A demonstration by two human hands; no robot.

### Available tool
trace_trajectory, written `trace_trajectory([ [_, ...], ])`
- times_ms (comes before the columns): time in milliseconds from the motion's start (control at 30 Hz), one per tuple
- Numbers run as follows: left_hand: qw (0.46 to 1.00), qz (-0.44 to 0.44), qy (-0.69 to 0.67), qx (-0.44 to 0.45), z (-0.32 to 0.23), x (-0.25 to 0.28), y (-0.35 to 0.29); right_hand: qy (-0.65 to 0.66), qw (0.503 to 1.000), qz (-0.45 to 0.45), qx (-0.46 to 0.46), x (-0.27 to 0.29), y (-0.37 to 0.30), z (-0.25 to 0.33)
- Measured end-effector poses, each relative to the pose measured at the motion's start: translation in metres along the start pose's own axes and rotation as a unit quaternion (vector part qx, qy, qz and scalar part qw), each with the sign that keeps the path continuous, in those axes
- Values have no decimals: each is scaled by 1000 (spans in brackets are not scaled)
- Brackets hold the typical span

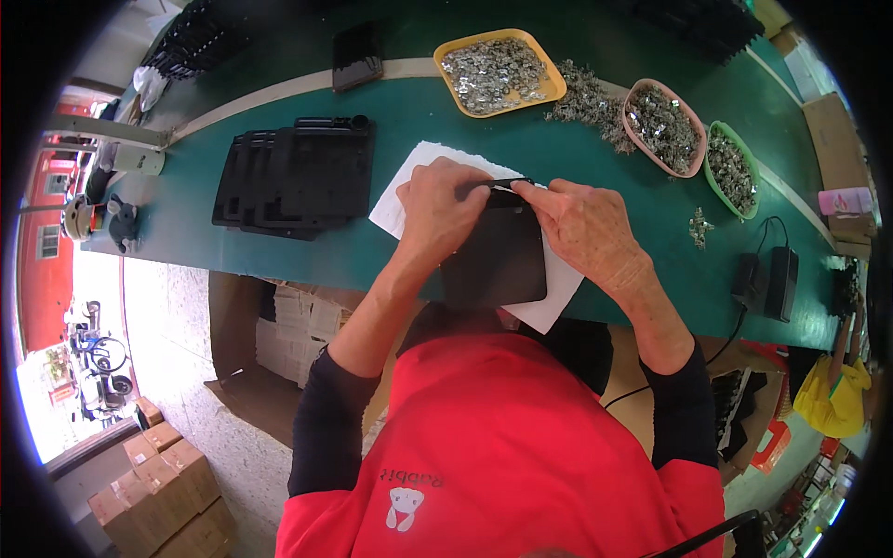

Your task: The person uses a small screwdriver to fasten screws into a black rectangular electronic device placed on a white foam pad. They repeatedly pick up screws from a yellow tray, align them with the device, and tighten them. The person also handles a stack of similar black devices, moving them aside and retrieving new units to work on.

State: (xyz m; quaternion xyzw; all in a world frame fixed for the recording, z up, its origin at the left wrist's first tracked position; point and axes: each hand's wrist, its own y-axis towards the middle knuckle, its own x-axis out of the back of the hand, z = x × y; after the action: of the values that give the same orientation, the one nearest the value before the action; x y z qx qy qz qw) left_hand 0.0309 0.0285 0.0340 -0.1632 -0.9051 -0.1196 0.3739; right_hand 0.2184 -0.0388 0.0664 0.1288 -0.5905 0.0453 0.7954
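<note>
Black plastic panel (495,265) between left hand (437,200) and right hand (591,228), over white paper sheet (558,290) at near edge of tabletop (400,116). Left hand closed, thumb and fingers pinching panel's far edge. Right hand at far right corner, index fingertip on edge; cannot tell how far remaining fingers close. Forearms slant inward across tabletop's near edge, elbows wide.

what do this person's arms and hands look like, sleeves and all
The left hand and right hand are bare, with no gloves or watch showing. The forearms are bare too, up to close-fitting black sleeves around the elbows, under a red short-sleeved top with a white cartoon animal.
</note>
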Motion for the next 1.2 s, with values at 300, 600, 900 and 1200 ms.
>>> trace_trajectory([
  [300,996,-45,-3,-83,12,-3,-13,-40,998,12,49,2,4,0],
  [600,996,-44,19,-75,9,-6,-15,-28,998,10,63,-3,7,-1],
  [900,994,-66,16,-86,9,-10,-14,-61,994,27,90,2,15,2],
  [1200,993,-80,-9,-90,10,-15,-14,-170,954,157,190,23,41,15],
])
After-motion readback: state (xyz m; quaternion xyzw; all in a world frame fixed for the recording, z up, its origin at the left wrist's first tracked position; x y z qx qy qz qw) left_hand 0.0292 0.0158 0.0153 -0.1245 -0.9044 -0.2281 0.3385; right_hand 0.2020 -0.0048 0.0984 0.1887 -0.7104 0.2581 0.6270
